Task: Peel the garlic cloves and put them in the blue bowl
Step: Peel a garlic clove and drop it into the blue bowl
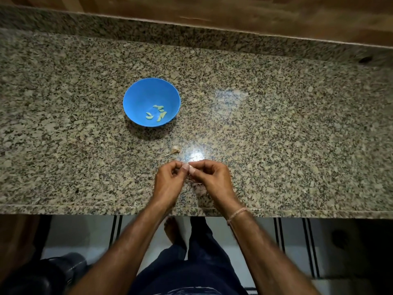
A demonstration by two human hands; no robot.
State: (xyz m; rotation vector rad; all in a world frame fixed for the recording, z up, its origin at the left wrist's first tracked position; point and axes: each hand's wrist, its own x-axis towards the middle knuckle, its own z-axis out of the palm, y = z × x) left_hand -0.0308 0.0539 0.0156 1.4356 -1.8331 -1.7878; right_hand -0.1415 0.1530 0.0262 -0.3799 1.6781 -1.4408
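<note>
Dark trousers and a bare foot show at 6 o'clock, over pale tiled floor. Granite counter starts just past them and fills most of the view. Left hand and right hand are together over the counter's near edge, fingers curled, thumbs and fingertips meeting. They pinch a small pale garlic bit between them, mostly hidden by the fingers, so I cannot tell if it is peeled. Thin thread band sits on the right wrist. Loose garlic piece with a thin stem lies on the counter just beyond the hands at 11 o'clock, touching neither hand. Blue bowl stands upright farther out at 11 o'clock, well apart from the hands. Peeled cloves lie inside it, a few of them, toward its 5 o'clock side. Wood panel runs behind the counter's raised back at 12 o'clock.
</note>
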